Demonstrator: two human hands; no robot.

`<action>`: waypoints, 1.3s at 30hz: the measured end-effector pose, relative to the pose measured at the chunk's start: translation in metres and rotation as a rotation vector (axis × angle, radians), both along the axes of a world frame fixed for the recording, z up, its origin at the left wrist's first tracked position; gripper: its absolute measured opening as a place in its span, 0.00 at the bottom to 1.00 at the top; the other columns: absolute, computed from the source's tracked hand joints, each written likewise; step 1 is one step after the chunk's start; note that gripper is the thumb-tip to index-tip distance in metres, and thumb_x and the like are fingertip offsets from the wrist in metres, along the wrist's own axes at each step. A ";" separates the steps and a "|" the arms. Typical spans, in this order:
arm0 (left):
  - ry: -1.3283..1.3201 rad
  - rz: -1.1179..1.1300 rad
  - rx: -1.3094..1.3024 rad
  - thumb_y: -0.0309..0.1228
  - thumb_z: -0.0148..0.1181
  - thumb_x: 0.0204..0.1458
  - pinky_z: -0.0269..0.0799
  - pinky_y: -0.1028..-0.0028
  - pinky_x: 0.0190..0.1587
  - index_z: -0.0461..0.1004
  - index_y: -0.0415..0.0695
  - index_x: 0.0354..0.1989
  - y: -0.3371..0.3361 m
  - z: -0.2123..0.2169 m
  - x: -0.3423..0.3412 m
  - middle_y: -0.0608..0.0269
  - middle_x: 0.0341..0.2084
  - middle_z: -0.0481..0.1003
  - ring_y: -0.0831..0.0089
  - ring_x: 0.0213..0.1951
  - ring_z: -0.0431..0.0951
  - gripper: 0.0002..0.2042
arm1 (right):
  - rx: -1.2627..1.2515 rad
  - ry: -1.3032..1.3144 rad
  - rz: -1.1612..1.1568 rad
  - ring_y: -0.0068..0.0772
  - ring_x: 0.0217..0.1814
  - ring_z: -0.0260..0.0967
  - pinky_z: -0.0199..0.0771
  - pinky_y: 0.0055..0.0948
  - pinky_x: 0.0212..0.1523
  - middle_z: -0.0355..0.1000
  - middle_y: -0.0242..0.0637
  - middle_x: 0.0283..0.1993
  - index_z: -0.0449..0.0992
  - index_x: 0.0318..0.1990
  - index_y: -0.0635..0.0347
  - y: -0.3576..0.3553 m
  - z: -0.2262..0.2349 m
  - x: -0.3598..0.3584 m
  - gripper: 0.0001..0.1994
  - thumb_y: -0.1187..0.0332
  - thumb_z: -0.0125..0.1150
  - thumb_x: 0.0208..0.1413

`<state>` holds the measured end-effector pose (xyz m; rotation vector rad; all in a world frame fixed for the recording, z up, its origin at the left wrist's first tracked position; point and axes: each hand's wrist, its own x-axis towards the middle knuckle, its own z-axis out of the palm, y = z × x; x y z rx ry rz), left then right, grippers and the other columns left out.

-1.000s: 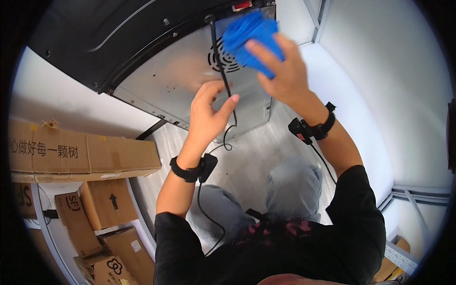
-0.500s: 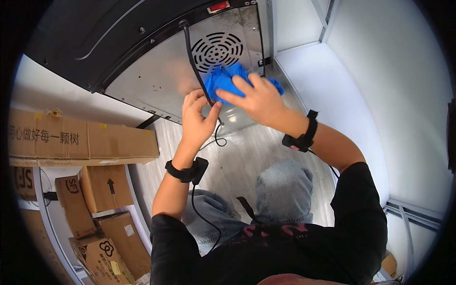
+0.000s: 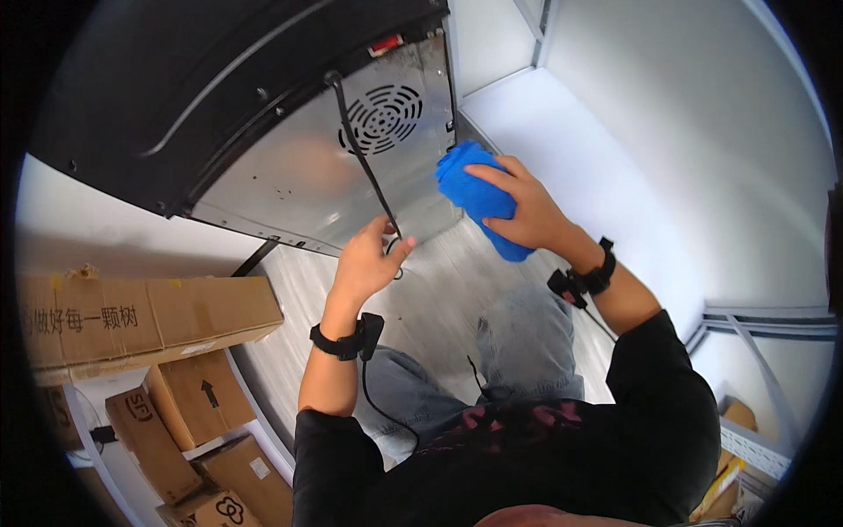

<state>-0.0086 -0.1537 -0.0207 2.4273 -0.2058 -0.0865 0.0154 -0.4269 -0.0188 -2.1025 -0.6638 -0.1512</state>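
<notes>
A blue cloth point(image 3: 486, 198) is bunched in my right hand point(image 3: 534, 206), which holds it off to the right of the machine's metal panel point(image 3: 290, 198). From the upper part of that panel a black power cord point(image 3: 358, 145) runs down to my left hand point(image 3: 369, 261). The cord passes between my left thumb and fingers, which are closed around it near the panel's lower edge. Below the hand, a small loop of cord shows. Round slotted vents point(image 3: 383, 119) and a red switch point(image 3: 385, 46) are on the panel.
Cardboard boxes point(image 3: 211, 309) fill a shelf on the left, a long one lying on top. White walls point(image 3: 606, 176) close in on the right. My knees point(image 3: 527, 351) are over the pale wood-look floor point(image 3: 439, 303). More boxes show at the lower right.
My right hand has drawn the blue cloth off the panel, to the right and toward me. My left hand has come slightly lower along the cord. The view has shifted.
</notes>
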 end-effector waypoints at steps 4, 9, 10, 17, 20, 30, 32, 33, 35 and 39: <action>0.249 -0.068 0.056 0.37 0.61 0.50 0.72 0.71 0.37 0.71 0.35 0.41 0.005 0.052 -0.018 0.56 0.28 0.76 0.66 0.35 0.78 0.18 | 0.171 0.232 -0.215 0.51 0.55 0.61 0.65 0.41 0.53 0.56 0.48 0.57 0.62 0.60 0.44 -0.003 0.063 -0.043 0.37 0.70 0.67 0.36; 0.470 -0.245 -0.799 0.30 0.59 0.53 0.67 0.72 0.50 0.62 0.38 0.53 -0.013 0.118 -0.050 0.59 0.43 0.72 0.69 0.47 0.72 0.21 | 0.147 0.168 -0.342 0.55 0.57 0.58 0.62 0.42 0.55 0.56 0.51 0.56 0.63 0.60 0.45 0.023 0.153 -0.079 0.37 0.70 0.67 0.36; 0.507 -0.236 -0.883 0.29 0.59 0.52 0.67 0.71 0.51 0.59 0.40 0.55 -0.023 0.141 -0.052 0.58 0.47 0.68 0.68 0.50 0.70 0.23 | 0.106 0.170 -0.367 0.55 0.57 0.57 0.62 0.43 0.55 0.55 0.51 0.56 0.63 0.60 0.46 0.027 0.169 -0.084 0.36 0.70 0.67 0.36; 0.454 -0.182 -1.097 0.31 0.62 0.49 0.64 0.65 0.56 0.42 0.37 0.61 -0.040 0.281 -0.064 0.50 0.57 0.54 0.64 0.57 0.60 0.37 | -0.169 -0.018 -0.174 0.58 0.53 0.58 0.62 0.44 0.53 0.56 0.51 0.57 0.67 0.58 0.45 0.066 0.316 -0.107 0.32 0.71 0.64 0.38; 0.385 -0.143 -1.133 0.32 0.62 0.49 0.65 0.67 0.54 0.44 0.38 0.60 -0.036 0.328 -0.072 0.52 0.55 0.57 0.65 0.56 0.62 0.36 | -0.179 -0.078 -0.101 0.54 0.53 0.59 0.62 0.43 0.52 0.55 0.52 0.59 0.67 0.58 0.53 0.074 0.368 -0.111 0.29 0.70 0.62 0.42; 0.460 -0.206 -1.125 0.22 0.61 0.44 0.65 0.72 0.52 0.61 0.40 0.55 -0.030 0.444 -0.056 0.61 0.45 0.70 0.72 0.47 0.70 0.27 | 0.256 0.192 -0.568 0.46 0.61 0.55 0.62 0.37 0.55 0.54 0.53 0.61 0.39 0.68 0.54 0.072 0.456 -0.137 0.50 0.72 0.68 0.38; 0.612 -0.294 -1.116 0.22 0.60 0.44 0.64 0.73 0.52 0.61 0.40 0.55 -0.036 0.456 -0.047 0.62 0.45 0.70 0.73 0.47 0.70 0.26 | 0.265 0.241 -0.621 0.47 0.60 0.56 0.62 0.38 0.56 0.55 0.54 0.61 0.38 0.68 0.54 0.054 0.459 -0.144 0.51 0.73 0.67 0.38; 0.686 -0.362 -1.118 0.23 0.58 0.44 0.63 0.73 0.53 0.63 0.40 0.55 -0.041 0.459 -0.044 0.62 0.44 0.71 0.72 0.47 0.70 0.25 | 0.612 0.544 -0.534 0.46 0.57 0.60 0.62 0.37 0.56 0.57 0.53 0.59 0.36 0.68 0.56 0.045 0.476 -0.149 0.50 0.77 0.63 0.39; 0.876 -0.411 -1.118 0.24 0.57 0.44 0.63 0.72 0.53 0.64 0.39 0.54 -0.057 0.471 -0.040 0.61 0.45 0.72 0.71 0.48 0.70 0.24 | 0.939 0.629 -0.609 0.41 0.57 0.61 0.63 0.34 0.57 0.59 0.48 0.58 0.43 0.67 0.58 0.023 0.478 -0.165 0.43 0.80 0.57 0.41; 1.132 -0.536 -1.113 0.28 0.54 0.47 0.64 0.70 0.53 0.65 0.38 0.54 -0.096 0.484 -0.037 0.59 0.45 0.72 0.68 0.49 0.71 0.23 | 1.208 0.691 -0.573 0.39 0.53 0.66 0.67 0.34 0.54 0.64 0.45 0.54 0.55 0.63 0.63 -0.017 0.487 -0.201 0.35 0.83 0.52 0.41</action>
